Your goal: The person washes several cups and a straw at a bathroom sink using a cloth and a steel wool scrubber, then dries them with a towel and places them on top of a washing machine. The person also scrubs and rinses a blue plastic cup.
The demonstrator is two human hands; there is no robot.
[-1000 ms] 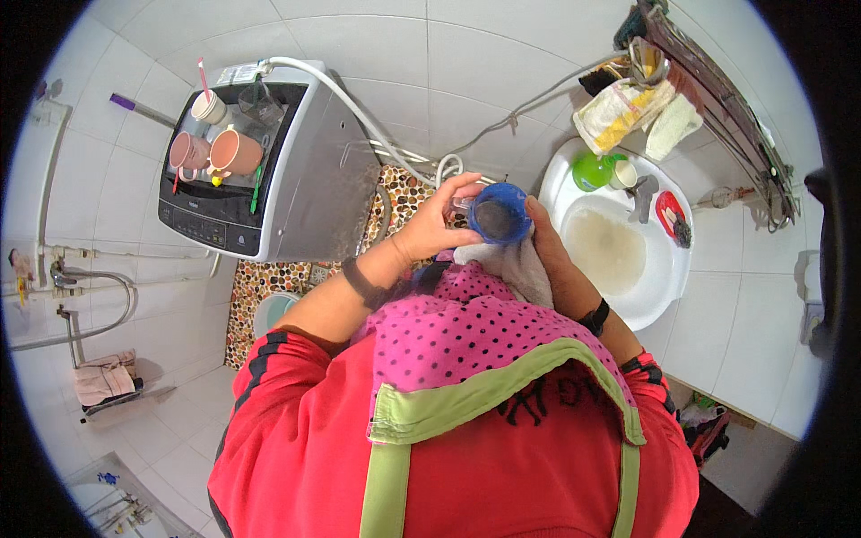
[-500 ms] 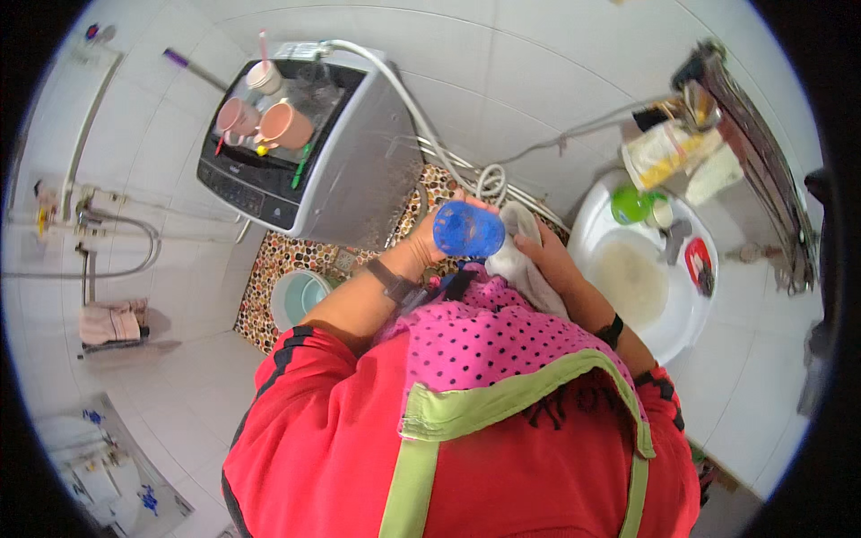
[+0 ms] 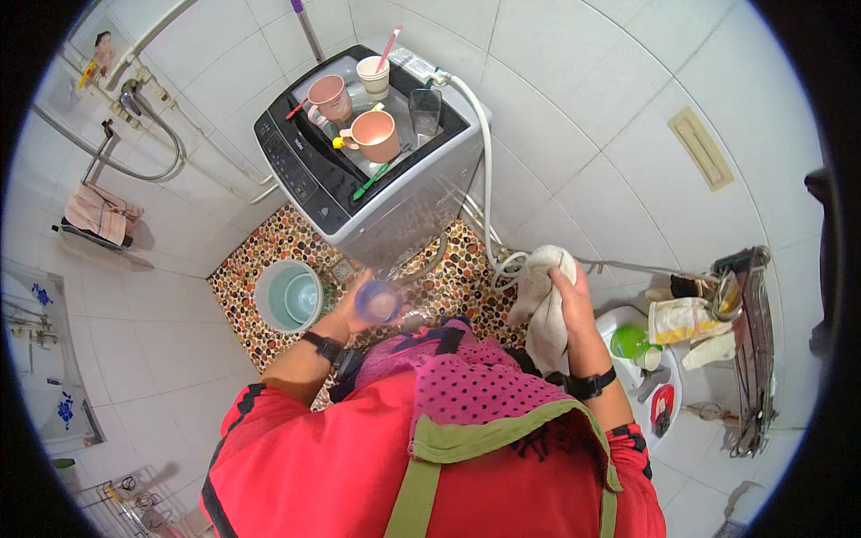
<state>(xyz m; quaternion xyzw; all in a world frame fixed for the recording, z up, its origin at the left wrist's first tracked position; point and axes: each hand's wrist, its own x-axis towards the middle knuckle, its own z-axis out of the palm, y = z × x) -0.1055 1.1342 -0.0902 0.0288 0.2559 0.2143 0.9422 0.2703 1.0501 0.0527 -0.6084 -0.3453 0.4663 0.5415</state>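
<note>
My left hand (image 3: 352,303) is closed round a translucent blue cup (image 3: 378,303), which is smeared by motion and sits in front of the washing machine. A damp-looking off-white cloth (image 3: 544,345) hangs bunched from my right hand (image 3: 576,309), the thumb pressed on its upper part. On the washing machine lid (image 3: 305,148) stand two pink mugs, the nearer being a salmon mug (image 3: 373,136). Beside them are a white cup (image 3: 373,79) with a pink toothbrush in it, a clear tumbler (image 3: 425,113) and a green toothbrush (image 3: 369,182) lying flat.
A pale bucket (image 3: 269,299) is on the pebble-patterned floor at the left. To the right, a white basin (image 3: 619,318), partly hidden by my arm, has a green container (image 3: 630,341) and a red item (image 3: 663,405) by its rim. A wire rack (image 3: 758,359) hangs beyond it. A white hose (image 3: 487,161) runs down behind the washer.
My hands have moved apart: the left has drawn the blue cup left and down, the right has carried the cloth rightward. The view has shifted, showing the washing machine farther right.
</note>
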